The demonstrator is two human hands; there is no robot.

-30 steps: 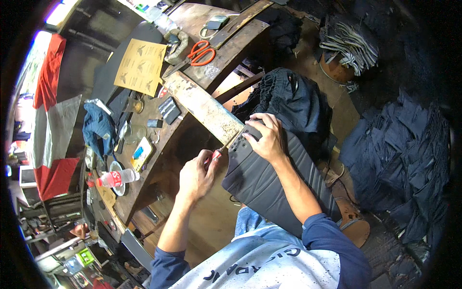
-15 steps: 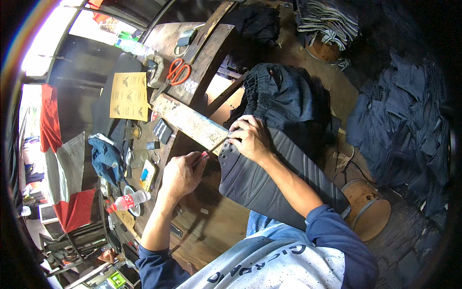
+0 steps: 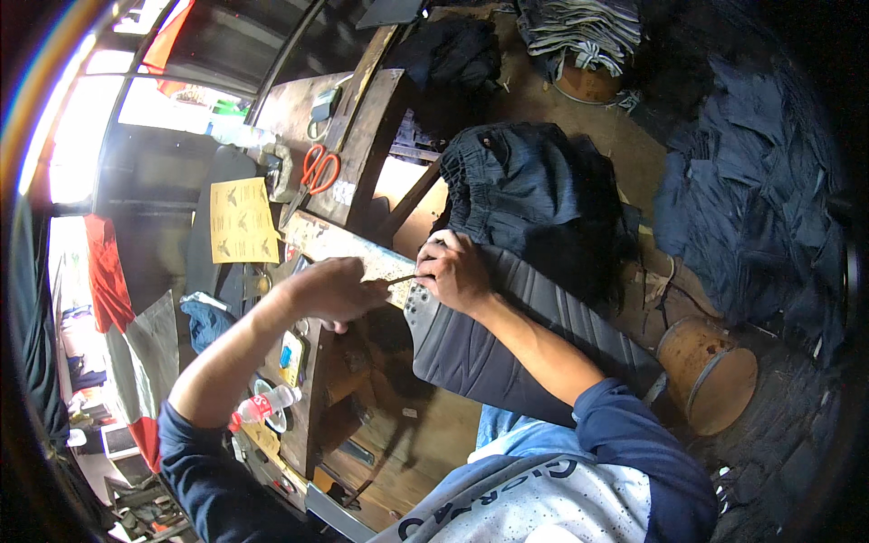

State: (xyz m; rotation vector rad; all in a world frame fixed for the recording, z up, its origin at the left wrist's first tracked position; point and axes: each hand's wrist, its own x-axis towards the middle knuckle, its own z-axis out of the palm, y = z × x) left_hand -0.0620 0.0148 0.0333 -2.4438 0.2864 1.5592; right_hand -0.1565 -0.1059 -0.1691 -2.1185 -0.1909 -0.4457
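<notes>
A black padded panel (image 3: 534, 335), stitched with grooved lines, rests across my lap; its far left corner, dotted with several small holes, lies by a paint-spattered plank (image 3: 348, 249). My right hand (image 3: 453, 271) has its fingers curled over that corner, gripping it. To its left, my left hand (image 3: 330, 290) is closed around a thin-shafted hand tool (image 3: 401, 280). The shaft reaches the panel's corner beside my right fingertips, where its tip is hidden. My left hand covers the tool's handle.
Orange-handled scissors (image 3: 317, 172) and a yellow printed sheet (image 3: 243, 222) lie beyond the plank. A plastic bottle (image 3: 269, 403) is at the left. Dark elastic-waisted trousers (image 3: 534, 185) are heaped past the panel. At the right stand a round drum (image 3: 711, 376) and piled dark cloth (image 3: 742, 199).
My left forearm has swung outward and its hand has turned over, hiding the tool's red handle that showed before. My right hand keeps its place on the panel's corner. The whole view has shifted slightly.
</notes>
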